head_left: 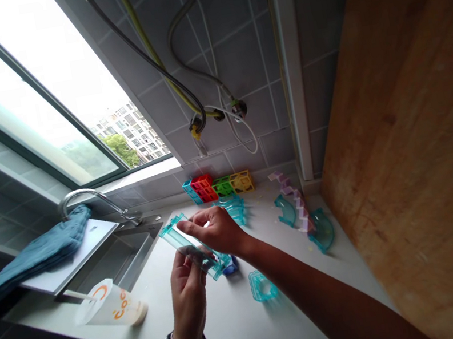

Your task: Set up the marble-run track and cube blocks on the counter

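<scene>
Both hands hold a long clear teal plastic track piece [177,237] up above the white counter [236,330]. My left hand [189,294], with a watch and red band at the wrist, grips the lower end from below. My right hand [216,230] pinches the track near its middle from the right. Under the hands lie a small blue block [231,267] and a square teal frame piece [262,286]. More teal track pieces [233,208] lie just beyond my right hand.
Coloured cube frames [218,186] line the tiled back wall. Curved teal pieces [321,230] and a pale stepped strip [294,198] lie at the right, by a big wooden board [420,160]. At the left are a sink [123,256], a tap [96,200], a blue cloth [40,252] and a tipped paper cup [110,307].
</scene>
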A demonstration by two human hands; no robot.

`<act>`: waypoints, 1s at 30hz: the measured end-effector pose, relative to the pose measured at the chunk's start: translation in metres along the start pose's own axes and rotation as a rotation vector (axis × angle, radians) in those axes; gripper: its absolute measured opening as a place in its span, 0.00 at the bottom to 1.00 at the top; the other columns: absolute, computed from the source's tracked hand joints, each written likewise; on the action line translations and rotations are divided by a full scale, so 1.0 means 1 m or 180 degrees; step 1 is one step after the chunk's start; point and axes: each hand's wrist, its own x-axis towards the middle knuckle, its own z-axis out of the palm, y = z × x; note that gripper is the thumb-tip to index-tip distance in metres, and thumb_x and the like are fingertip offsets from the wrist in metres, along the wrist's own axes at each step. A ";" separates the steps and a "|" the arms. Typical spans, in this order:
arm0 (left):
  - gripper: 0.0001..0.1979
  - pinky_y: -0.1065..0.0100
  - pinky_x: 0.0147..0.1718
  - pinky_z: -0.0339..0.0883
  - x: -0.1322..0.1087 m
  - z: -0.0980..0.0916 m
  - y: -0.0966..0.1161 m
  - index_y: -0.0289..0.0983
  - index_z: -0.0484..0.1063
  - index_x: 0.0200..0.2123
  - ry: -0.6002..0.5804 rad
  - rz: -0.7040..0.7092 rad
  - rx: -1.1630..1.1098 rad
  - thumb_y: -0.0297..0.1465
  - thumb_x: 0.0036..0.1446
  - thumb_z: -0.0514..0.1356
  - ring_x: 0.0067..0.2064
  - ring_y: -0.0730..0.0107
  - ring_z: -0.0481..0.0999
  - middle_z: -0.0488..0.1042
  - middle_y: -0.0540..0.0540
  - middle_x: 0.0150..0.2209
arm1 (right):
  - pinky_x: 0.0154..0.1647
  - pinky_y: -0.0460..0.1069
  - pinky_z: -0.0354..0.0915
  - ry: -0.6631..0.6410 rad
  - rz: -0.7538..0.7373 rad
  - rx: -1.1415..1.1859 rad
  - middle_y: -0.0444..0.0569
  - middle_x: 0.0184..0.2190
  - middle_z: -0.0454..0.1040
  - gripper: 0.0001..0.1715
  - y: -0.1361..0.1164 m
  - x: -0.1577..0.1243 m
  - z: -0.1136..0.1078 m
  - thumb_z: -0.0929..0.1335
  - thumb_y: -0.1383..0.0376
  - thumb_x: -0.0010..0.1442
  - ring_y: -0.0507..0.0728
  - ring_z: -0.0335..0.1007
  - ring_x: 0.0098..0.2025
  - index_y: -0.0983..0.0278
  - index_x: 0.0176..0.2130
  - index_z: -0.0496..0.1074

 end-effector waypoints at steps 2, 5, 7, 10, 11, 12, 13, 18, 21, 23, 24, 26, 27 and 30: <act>0.07 0.72 0.39 0.71 -0.001 -0.001 -0.003 0.40 0.73 0.43 0.0111 0.0076 0.0202 0.36 0.66 0.65 0.37 0.72 0.74 0.73 0.51 0.35 | 0.26 0.47 0.50 -0.0035 -0.0043 -0.0230 0.37 0.18 0.55 0.37 0.001 0.000 0.000 0.68 0.42 0.64 0.48 0.53 0.24 0.62 0.18 0.57; 0.08 0.69 0.42 0.73 -0.003 0.000 -0.001 0.41 0.73 0.45 0.0108 -0.0002 0.0195 0.36 0.66 0.66 0.41 0.69 0.76 0.76 0.49 0.40 | 0.27 0.47 0.50 -0.0038 -0.0095 -0.0456 0.38 0.18 0.57 0.36 0.002 0.001 -0.001 0.68 0.43 0.65 0.48 0.54 0.24 0.62 0.18 0.59; 0.09 0.67 0.44 0.74 -0.006 0.003 0.004 0.42 0.73 0.47 0.0025 -0.0131 -0.0064 0.36 0.66 0.65 0.44 0.66 0.78 0.77 0.48 0.43 | 0.27 0.47 0.50 0.0010 -0.0119 -0.0515 0.38 0.19 0.56 0.36 0.002 0.001 -0.003 0.68 0.43 0.64 0.49 0.54 0.24 0.62 0.18 0.59; 0.10 0.64 0.43 0.76 -0.010 0.007 0.010 0.43 0.71 0.50 -0.0089 -0.0214 -0.0489 0.39 0.69 0.60 0.46 0.62 0.80 0.78 0.45 0.46 | 0.27 0.47 0.50 0.0125 -0.0130 -0.0505 0.38 0.18 0.54 0.37 0.001 0.002 -0.005 0.67 0.41 0.64 0.49 0.53 0.24 0.61 0.18 0.58; 0.12 0.63 0.43 0.76 -0.011 0.008 0.011 0.43 0.71 0.52 -0.0120 -0.0218 -0.0559 0.41 0.70 0.59 0.46 0.60 0.81 0.78 0.44 0.48 | 0.27 0.47 0.50 0.0177 -0.0136 -0.0490 0.38 0.18 0.54 0.37 0.001 0.002 -0.005 0.67 0.41 0.64 0.49 0.53 0.23 0.61 0.18 0.59; 0.14 0.62 0.42 0.77 -0.013 0.008 0.012 0.43 0.70 0.54 -0.0142 -0.0231 -0.0560 0.41 0.70 0.60 0.46 0.60 0.82 0.78 0.43 0.50 | 0.27 0.47 0.50 0.0236 -0.0147 -0.0472 0.37 0.18 0.54 0.36 0.000 0.002 -0.005 0.67 0.41 0.65 0.49 0.53 0.23 0.61 0.18 0.59; 0.15 0.63 0.41 0.77 -0.014 0.008 0.012 0.44 0.69 0.55 -0.0145 -0.0248 -0.0501 0.41 0.69 0.61 0.45 0.60 0.82 0.78 0.43 0.51 | 0.27 0.47 0.51 0.0297 -0.0158 -0.0458 0.37 0.17 0.54 0.36 -0.001 0.001 -0.005 0.66 0.41 0.65 0.49 0.53 0.23 0.61 0.18 0.60; 0.22 0.70 0.35 0.75 -0.017 0.007 0.011 0.46 0.67 0.58 -0.0125 -0.0295 -0.0123 0.36 0.63 0.69 0.41 0.64 0.83 0.79 0.43 0.51 | 0.27 0.47 0.52 0.0563 -0.0153 -0.0491 0.37 0.18 0.55 0.35 -0.003 0.000 -0.004 0.66 0.42 0.66 0.49 0.55 0.23 0.61 0.19 0.59; 0.23 0.69 0.37 0.76 -0.016 0.005 0.012 0.46 0.67 0.58 -0.0182 -0.0330 -0.0137 0.35 0.63 0.69 0.43 0.63 0.83 0.78 0.42 0.53 | 0.28 0.47 0.52 0.0597 -0.0147 -0.0486 0.37 0.18 0.56 0.33 -0.003 -0.001 -0.003 0.67 0.45 0.67 0.49 0.56 0.24 0.61 0.20 0.60; 0.23 0.68 0.39 0.77 -0.015 0.004 0.012 0.46 0.67 0.58 -0.0226 -0.0388 -0.0169 0.34 0.63 0.69 0.43 0.64 0.83 0.78 0.41 0.55 | 0.27 0.47 0.51 0.0594 -0.0116 -0.0485 0.37 0.17 0.56 0.32 -0.002 -0.001 -0.002 0.67 0.47 0.67 0.50 0.56 0.23 0.61 0.20 0.60; 0.23 0.69 0.39 0.76 -0.015 0.004 0.012 0.46 0.67 0.59 -0.0246 -0.0407 -0.0179 0.34 0.63 0.69 0.43 0.66 0.83 0.78 0.41 0.56 | 0.27 0.47 0.51 0.0600 -0.0092 -0.0493 0.37 0.17 0.56 0.31 -0.001 -0.002 -0.001 0.67 0.47 0.67 0.50 0.56 0.23 0.61 0.20 0.60; 0.24 0.71 0.38 0.76 -0.015 0.002 0.011 0.47 0.66 0.59 -0.0270 -0.0415 -0.0197 0.33 0.63 0.69 0.42 0.68 0.82 0.77 0.41 0.57 | 0.27 0.48 0.51 0.0612 -0.0057 -0.0524 0.37 0.18 0.56 0.30 -0.001 -0.002 0.000 0.66 0.48 0.68 0.50 0.56 0.23 0.61 0.21 0.60; 0.25 0.71 0.37 0.75 -0.015 0.001 0.010 0.47 0.66 0.59 -0.0275 -0.0418 -0.0215 0.33 0.63 0.69 0.42 0.68 0.82 0.77 0.41 0.57 | 0.27 0.47 0.51 0.0615 -0.0052 -0.0544 0.38 0.18 0.57 0.30 0.000 -0.002 0.001 0.66 0.49 0.68 0.50 0.57 0.24 0.61 0.21 0.60; 0.28 0.72 0.35 0.74 -0.015 0.000 0.009 0.47 0.65 0.61 -0.0242 -0.0442 -0.0255 0.33 0.61 0.70 0.42 0.67 0.82 0.78 0.42 0.55 | 0.27 0.48 0.51 0.0616 -0.0070 -0.0584 0.38 0.19 0.58 0.30 0.001 -0.003 0.003 0.66 0.50 0.68 0.50 0.57 0.24 0.61 0.21 0.60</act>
